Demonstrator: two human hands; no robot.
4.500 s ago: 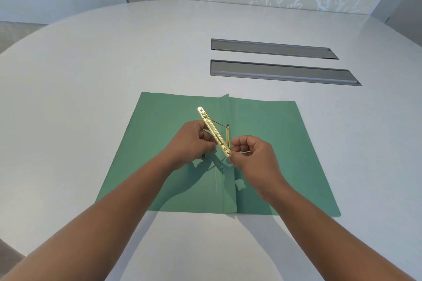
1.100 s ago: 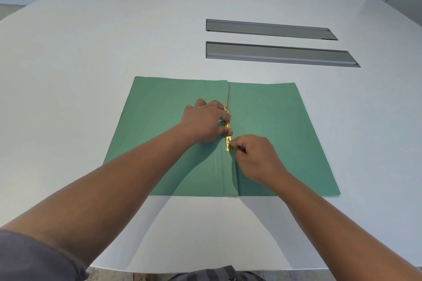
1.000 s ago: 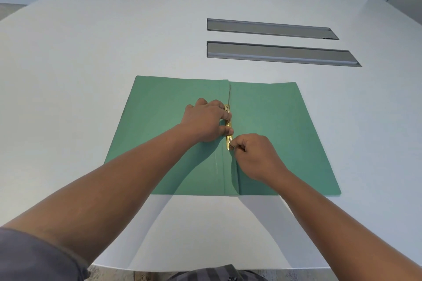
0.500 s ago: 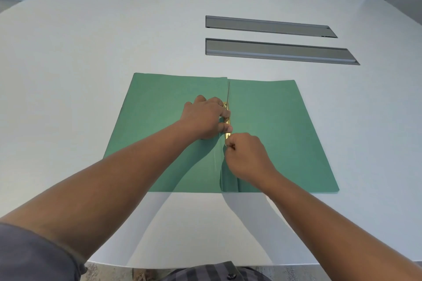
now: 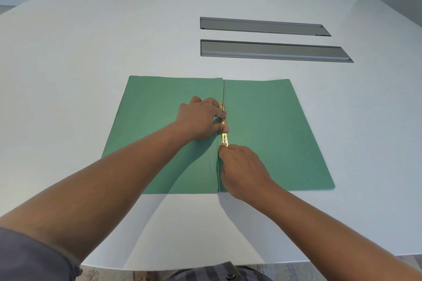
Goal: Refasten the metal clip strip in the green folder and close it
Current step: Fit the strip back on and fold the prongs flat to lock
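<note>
A green folder (image 5: pixel 274 134) lies open and flat on the white table (image 5: pixel 91 52). Along its centre fold lies the gold metal clip strip (image 5: pixel 224 138), flat against the paper. My left hand (image 5: pixel 201 121) rests on the left flap with its fingertips pressed on the upper and middle part of the strip. My right hand (image 5: pixel 242 166) sits just below, its fingertips closed at the strip's near end. The middle of the strip is hidden under my left fingers.
Two long grey recessed slots (image 5: pixel 265 26) (image 5: pixel 274 50) run across the table beyond the folder. The table's near rounded edge (image 5: pixel 205 267) is close to my body. A patterned wall stands behind the far edge.
The strip, earlier held up off the folder in both hands, now lies flat along the fold. In the last second my right hand slid slightly down toward the strip's near end.
</note>
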